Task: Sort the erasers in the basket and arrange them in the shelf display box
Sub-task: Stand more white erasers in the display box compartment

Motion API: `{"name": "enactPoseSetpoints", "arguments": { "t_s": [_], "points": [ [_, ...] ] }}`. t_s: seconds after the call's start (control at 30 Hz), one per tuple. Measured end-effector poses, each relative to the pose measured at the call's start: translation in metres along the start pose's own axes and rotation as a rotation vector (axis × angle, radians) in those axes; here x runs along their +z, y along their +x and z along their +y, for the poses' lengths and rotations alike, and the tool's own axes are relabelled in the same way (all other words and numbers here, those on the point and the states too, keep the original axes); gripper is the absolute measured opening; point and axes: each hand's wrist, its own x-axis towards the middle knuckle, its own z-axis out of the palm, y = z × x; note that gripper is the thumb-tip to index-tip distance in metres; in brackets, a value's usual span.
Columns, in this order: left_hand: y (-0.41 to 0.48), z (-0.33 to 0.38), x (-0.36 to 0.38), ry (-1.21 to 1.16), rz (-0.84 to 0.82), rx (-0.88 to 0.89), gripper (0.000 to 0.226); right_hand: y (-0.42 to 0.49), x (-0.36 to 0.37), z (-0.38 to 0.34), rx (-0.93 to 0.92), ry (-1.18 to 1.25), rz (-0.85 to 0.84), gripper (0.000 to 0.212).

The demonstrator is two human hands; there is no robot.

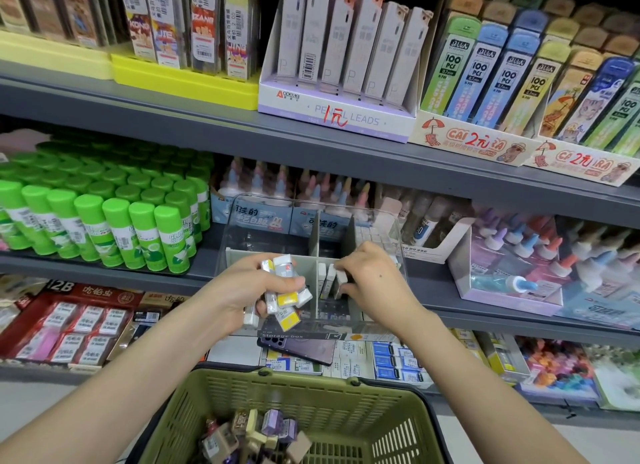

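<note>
Head view: your left grip (258, 287) clutches several erasers (288, 299); your right grip (375, 278), blocking the display box (242, 218) compartment, seemingly pinches an eraser (341, 279). Glue sticks (138, 231) stand left, basket (322, 408) below.

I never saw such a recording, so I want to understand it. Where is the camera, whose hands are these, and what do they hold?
No machine is here. One camera, worn on a person's head, looks down at their bare hands before a shop shelf. The left hand grips a bunch of erasers. The right hand pinches a single eraser, upright, inside the clear box on the shelf, next to others standing there. Below, a green basket holds more erasers.
</note>
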Motion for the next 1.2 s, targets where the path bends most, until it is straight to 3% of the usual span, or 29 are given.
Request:
{"name": "enactPoseSetpoints", "arguments": {
  "t_s": [0.33, 0.47, 0.67, 0.77, 0.87, 0.93, 1.0, 1.07, 1.2],
  "points": [
    [0.001, -0.001, 0.000, -0.013, 0.020, -0.012, 0.035, -0.001, 0.001, -0.010, 0.180, 0.202, 0.068, 0.037],
    [0.000, 0.000, 0.001, 0.001, 0.003, -0.003, 0.032, -0.002, 0.006, -0.012, 0.180, 0.095, 0.060, 0.032],
    [-0.001, -0.002, 0.005, 0.030, -0.023, 0.010, 0.018, -0.003, 0.005, -0.013, 0.145, -0.063, 0.249, 0.044],
    [0.002, -0.002, 0.003, -0.011, -0.008, 0.010, 0.017, -0.013, 0.000, -0.013, 0.177, 0.112, 0.308, 0.024],
    [0.003, -0.004, 0.002, -0.020, -0.048, 0.026, 0.013, -0.022, -0.019, -0.028, 0.339, 0.652, 0.238, 0.011],
    [0.000, -0.004, 0.006, -0.023, -0.098, 0.032, 0.011, -0.024, -0.028, -0.038, 0.420, 1.032, 0.022, 0.025],
    [-0.004, -0.003, 0.010, -0.017, -0.130, 0.047, 0.014, -0.026, -0.030, -0.043, 0.452, 1.266, -0.128, 0.042],
    [-0.007, -0.003, 0.013, -0.001, -0.131, 0.074, 0.015, -0.026, -0.033, -0.045, 0.472, 1.340, -0.175, 0.048],
    [-0.004, -0.007, 0.017, -0.029, -0.082, 0.094, 0.018, -0.028, -0.041, -0.047, 0.436, 1.260, -0.172, 0.046]
  ]
}}
